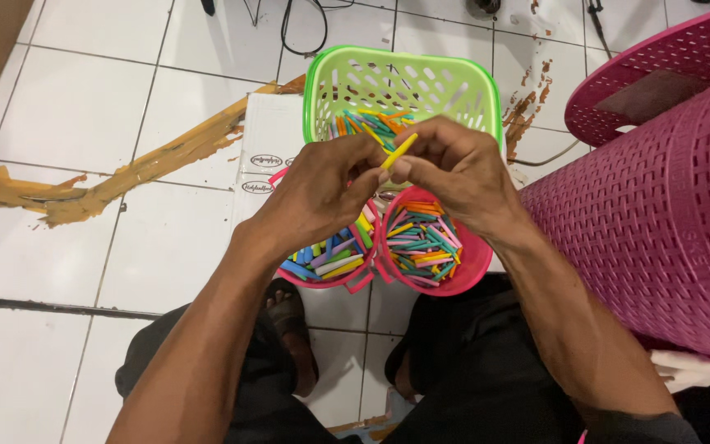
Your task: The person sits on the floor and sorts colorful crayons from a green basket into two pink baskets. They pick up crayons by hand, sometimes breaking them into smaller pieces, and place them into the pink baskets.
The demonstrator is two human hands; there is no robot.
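Left hand (322,193) and right hand (454,173) meeting at the middle of the view, fingers of both closed on one yellow stick (399,150), which points toward 1 o'clock. Grip pinched tight at both ends of the stick, left from 8 o'clock, right from 3 o'clock.

Directly under the hands, at 6 o'clock, two small pink bowls (470,271) side by side, touching, both full of short coloured sticks (421,242). Left bowl half hidden by the left hand. Behind the hands, at 12 o'clock, a green basket (404,78) with more coloured sticks at its bottom, partly covered by the fingers. At 3 o'clock a large pink perforated basket (643,222), close beside the right forearm. White tile floor (67,115) all around, with a brown strip (133,168) at 9 o'clock.
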